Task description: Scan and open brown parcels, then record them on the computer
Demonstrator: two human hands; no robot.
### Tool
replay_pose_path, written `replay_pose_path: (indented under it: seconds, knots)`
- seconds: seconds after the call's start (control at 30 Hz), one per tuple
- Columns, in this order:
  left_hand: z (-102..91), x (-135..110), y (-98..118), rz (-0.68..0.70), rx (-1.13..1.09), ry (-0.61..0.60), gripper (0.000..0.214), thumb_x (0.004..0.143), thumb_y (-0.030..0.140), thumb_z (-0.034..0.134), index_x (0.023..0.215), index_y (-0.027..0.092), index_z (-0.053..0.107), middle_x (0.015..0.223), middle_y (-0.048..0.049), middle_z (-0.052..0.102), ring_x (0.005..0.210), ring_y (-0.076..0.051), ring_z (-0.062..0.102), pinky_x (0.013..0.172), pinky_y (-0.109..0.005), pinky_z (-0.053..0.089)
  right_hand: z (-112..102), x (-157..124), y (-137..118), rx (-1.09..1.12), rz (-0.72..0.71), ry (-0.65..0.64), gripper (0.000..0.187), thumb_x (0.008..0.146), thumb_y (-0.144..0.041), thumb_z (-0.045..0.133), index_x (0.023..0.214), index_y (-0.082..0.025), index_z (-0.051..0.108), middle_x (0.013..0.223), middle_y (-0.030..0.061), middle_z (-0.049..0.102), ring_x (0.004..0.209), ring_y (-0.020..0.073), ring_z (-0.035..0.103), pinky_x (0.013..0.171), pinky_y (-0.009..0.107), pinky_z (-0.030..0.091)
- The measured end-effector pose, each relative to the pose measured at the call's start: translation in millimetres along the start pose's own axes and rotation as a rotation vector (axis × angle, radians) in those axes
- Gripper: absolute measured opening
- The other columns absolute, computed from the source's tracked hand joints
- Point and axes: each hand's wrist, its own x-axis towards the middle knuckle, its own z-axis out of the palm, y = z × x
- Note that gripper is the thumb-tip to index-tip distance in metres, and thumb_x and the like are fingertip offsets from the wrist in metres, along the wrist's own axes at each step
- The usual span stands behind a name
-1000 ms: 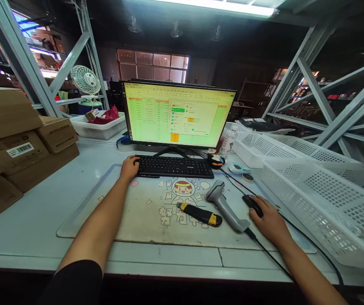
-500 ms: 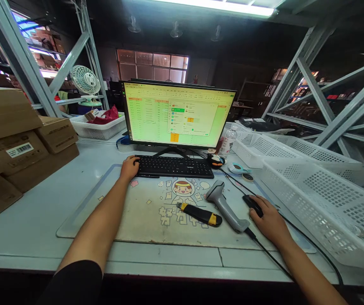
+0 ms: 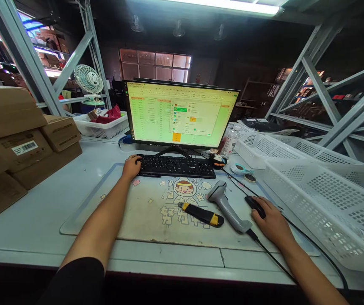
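My left hand [image 3: 131, 167] rests at the left end of the black keyboard [image 3: 177, 166], its fingers lying over the keys and partly hidden. On the desk mat [image 3: 144, 224], my right hand [image 3: 271, 220] is wrapped over a black computer mouse [image 3: 255, 206]. A grey barcode scanner [image 3: 228, 208] lies just left of that hand, its cable running toward the desk's front edge. Beside the scanner is a black and yellow utility knife [image 3: 202, 214]. The monitor [image 3: 182, 114] behind the keyboard shows a spreadsheet with a smaller window over it.
Cardboard boxes [image 3: 12, 112] are stacked on the left. White perforated baskets [image 3: 324, 199] line the right side. A plastic bottle [image 3: 230, 142], a tape roll [image 3: 250, 178] and a small turquoise-and-white item [image 3: 239, 169] sit near the monitor. Another white basket [image 3: 101, 128] stands at the back left.
The whole view has shifted slightly, so things appear a little further right. Both hands keep their places on the keyboard and mouse.
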Motion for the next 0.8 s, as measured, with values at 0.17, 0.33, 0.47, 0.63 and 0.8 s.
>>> replay_pose_path:
  seconds: [0.17,0.33,0.47,0.63,0.8]
  knots:
    - [0.2,-0.7,1.3,-0.014,-0.012,0.001,0.039,0.089,0.019,0.053,0.114,0.021,0.082,0.139,-0.0101,0.069,0.133,-0.031,0.061,0.123,-0.047,0.047,2.6,-0.4,2.1,0.004,-0.009,0.019,0.050,0.095,-0.044,0.049,0.135,-0.023,0.070,0.144,0.0129,0.068,0.131,0.0321,0.067,0.116,0.054,0.053]
    - [-0.2,-1.0,1.7,-0.023,-0.020,0.003,0.039,0.088,0.018,0.054,0.114,0.022,0.083,0.137,-0.0092,0.070,0.132,-0.031,0.061,0.123,-0.047,0.047,7.2,-0.8,6.9,0.000,-0.003,0.037,0.051,0.094,-0.045,0.050,0.136,-0.024,0.069,0.146,0.0132,0.067,0.130,0.0327,0.067,0.113,0.054,0.054]
    - [-1.0,-1.5,2.3,-0.032,-0.019,-0.006,0.039,0.088,0.018,0.054,0.115,0.022,0.082,0.140,-0.0096,0.068,0.132,-0.031,0.061,0.122,-0.047,0.047,6.5,-0.5,7.2,-0.001,-0.004,0.021,0.052,0.094,-0.046,0.049,0.137,-0.024,0.068,0.146,0.0134,0.067,0.130,0.0329,0.067,0.112,0.054,0.055]
    - [-1.5,-2.1,3.4,-0.037,-0.015,-0.009,0.039,0.090,0.018,0.054,0.117,0.021,0.082,0.141,-0.0098,0.068,0.134,-0.031,0.061,0.123,-0.048,0.046,7.9,0.2,8.9,-0.001,-0.001,0.025,0.054,0.093,-0.047,0.049,0.136,-0.022,0.069,0.146,0.0140,0.067,0.131,0.0337,0.066,0.116,0.055,0.052]
    - [-1.7,-2.0,4.1,-0.037,-0.010,-0.010,0.039,0.090,0.017,0.053,0.117,0.021,0.082,0.141,-0.0103,0.068,0.135,-0.031,0.061,0.123,-0.048,0.047,11.2,0.9,12.4,0.008,-0.012,0.041,0.052,0.091,-0.047,0.051,0.134,-0.024,0.069,0.144,0.0133,0.068,0.129,0.0327,0.067,0.115,0.053,0.053]
